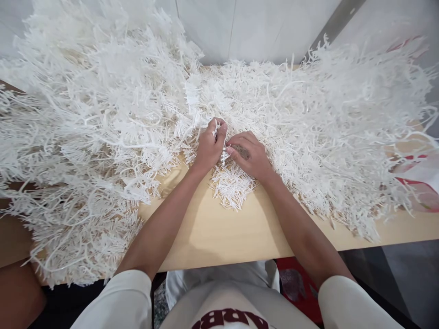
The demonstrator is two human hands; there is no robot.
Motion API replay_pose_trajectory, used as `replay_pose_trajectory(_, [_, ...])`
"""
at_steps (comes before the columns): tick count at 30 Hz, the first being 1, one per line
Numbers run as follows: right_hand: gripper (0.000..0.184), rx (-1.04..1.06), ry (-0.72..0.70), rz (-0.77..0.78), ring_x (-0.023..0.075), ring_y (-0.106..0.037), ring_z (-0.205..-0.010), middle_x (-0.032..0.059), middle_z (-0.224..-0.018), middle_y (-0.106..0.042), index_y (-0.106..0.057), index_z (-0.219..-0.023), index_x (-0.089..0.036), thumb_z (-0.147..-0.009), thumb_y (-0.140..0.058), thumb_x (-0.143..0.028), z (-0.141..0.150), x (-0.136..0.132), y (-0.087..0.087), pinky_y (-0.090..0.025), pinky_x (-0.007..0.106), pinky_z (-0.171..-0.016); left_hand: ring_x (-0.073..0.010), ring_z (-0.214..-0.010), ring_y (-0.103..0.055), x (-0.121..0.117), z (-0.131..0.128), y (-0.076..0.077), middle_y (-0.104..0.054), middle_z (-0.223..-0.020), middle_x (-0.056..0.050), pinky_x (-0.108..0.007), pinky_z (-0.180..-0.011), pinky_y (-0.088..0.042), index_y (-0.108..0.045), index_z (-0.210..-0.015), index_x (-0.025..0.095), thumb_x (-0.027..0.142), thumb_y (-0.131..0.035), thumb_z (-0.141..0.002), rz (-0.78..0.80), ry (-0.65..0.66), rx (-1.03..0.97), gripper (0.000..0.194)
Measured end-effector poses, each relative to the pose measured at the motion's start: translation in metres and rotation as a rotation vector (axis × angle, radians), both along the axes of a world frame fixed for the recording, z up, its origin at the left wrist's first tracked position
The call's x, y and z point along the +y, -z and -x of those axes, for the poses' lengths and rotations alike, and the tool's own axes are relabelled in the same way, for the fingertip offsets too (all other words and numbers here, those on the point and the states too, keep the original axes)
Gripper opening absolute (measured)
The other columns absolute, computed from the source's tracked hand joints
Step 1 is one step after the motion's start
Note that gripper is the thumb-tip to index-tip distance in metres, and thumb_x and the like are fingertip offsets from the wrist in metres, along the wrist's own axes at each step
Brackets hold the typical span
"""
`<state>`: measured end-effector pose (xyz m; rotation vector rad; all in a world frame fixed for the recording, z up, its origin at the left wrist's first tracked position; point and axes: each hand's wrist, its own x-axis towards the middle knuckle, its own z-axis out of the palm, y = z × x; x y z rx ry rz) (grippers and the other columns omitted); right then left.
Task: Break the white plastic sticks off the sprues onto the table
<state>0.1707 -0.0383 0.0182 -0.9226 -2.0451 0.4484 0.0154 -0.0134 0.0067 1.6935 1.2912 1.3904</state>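
Observation:
My left hand (210, 145) is closed in a pinch on a white branched strand piece (224, 157), part of which shows between the fingers and below them. Just to its right, my right hand (252, 156) has its thumb and fingertips drawn together on the lower part of that piece. Beneath both hands lies a small heap of short white sticks (235, 185) on the wooden table. What exactly is between the right fingertips is small and partly hidden.
A tall mound of white branched strands (92, 105) rises on the left. Another wide pile (308, 123) spreads along the back and right. The light wooden table (219, 233) shows in front. A red-and-white plastic bag (420, 183) sits at the right edge. Someone's bare limb (20, 292) appears lower left.

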Motion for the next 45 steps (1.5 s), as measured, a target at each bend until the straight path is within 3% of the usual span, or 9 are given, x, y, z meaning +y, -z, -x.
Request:
replay_pose_trajectory(5, [0.012, 0.030, -0.025, 0.005, 0.0172, -0.059, -0.089, 0.0021, -0.089, -0.065, -0.061, -0.091, -0.024, -0.093, -0.057, -0.036, -0.001, -0.002, -0.002, -0.048, 0.038, -0.085, -0.0114, -0.064, -0.052, 0.000, 0.000, 0.001, -0.058, -0.074, 0.001, -0.029, -0.068, -0.043, -0.055, -0.093, 0.024, 0.060, -0.041, -0.095, -0.031, 0.005, 0.029, 0.039])
replay_pose_trajectory(19, [0.016, -0.031, -0.046, -0.015, 0.0161, -0.059, -0.092, 0.0020, -0.093, -0.065, -0.060, -0.088, -0.024, -0.095, -0.055, -0.037, -0.001, 0.004, 0.003, -0.049, 0.036, -0.086, -0.0118, -0.062, -0.051, 0.000, -0.001, 0.002, -0.054, -0.070, 0.001, -0.029, -0.067, -0.041, -0.056, -0.093, 0.025, 0.061, -0.040, -0.095, -0.035, 0.002, 0.035, 0.040])
replay_pose_trajectory(27, [0.019, 0.024, 0.089, -0.052, 0.0163, -0.057, -0.089, 0.0017, -0.089, -0.061, -0.053, -0.080, -0.024, -0.096, -0.050, -0.032, 0.000, 0.004, 0.005, -0.048, 0.038, -0.085, -0.0118, -0.063, -0.053, 0.000, -0.003, 0.004, -0.059, -0.073, 0.000, -0.028, -0.068, -0.043, -0.056, -0.095, 0.024, 0.060, -0.039, -0.095, -0.032, -0.004, 0.079, 0.040])
replay_pose_trajectory(32, [0.015, 0.001, 0.018, 0.048, 0.0154, -0.058, -0.090, 0.0018, -0.092, -0.063, -0.059, -0.086, -0.024, -0.095, -0.055, -0.035, 0.001, 0.004, 0.002, -0.048, 0.035, -0.085, -0.0115, -0.063, -0.054, 0.002, -0.001, 0.004, -0.060, -0.074, 0.000, -0.028, -0.069, -0.044, -0.056, -0.095, 0.023, 0.061, -0.037, -0.095, -0.043, -0.043, 0.064, 0.042])
replay_pose_trajectory(37, [0.016, -0.066, -0.032, 0.014, 0.0173, -0.060, -0.092, 0.0036, -0.095, -0.066, -0.062, -0.091, -0.024, -0.095, -0.054, -0.036, 0.001, 0.003, 0.000, -0.048, 0.037, -0.085, -0.0110, -0.059, -0.052, 0.004, 0.001, 0.002, -0.061, -0.071, 0.000, -0.027, -0.066, -0.043, -0.057, -0.097, 0.023, 0.059, -0.035, -0.097, -0.016, -0.062, 0.135, 0.041])
replay_pose_trajectory(45, [0.025, -0.030, 0.178, -0.175, 0.0165, -0.054, -0.079, 0.0014, -0.078, -0.060, -0.055, -0.073, -0.023, -0.095, -0.050, -0.034, 0.002, 0.006, 0.011, -0.047, 0.036, -0.077, -0.0119, -0.058, -0.055, 0.002, -0.003, 0.001, -0.064, -0.074, -0.001, -0.028, -0.062, -0.040, -0.057, -0.099, 0.023, 0.050, -0.038, -0.100, -0.064, -0.066, 0.295, 0.032])
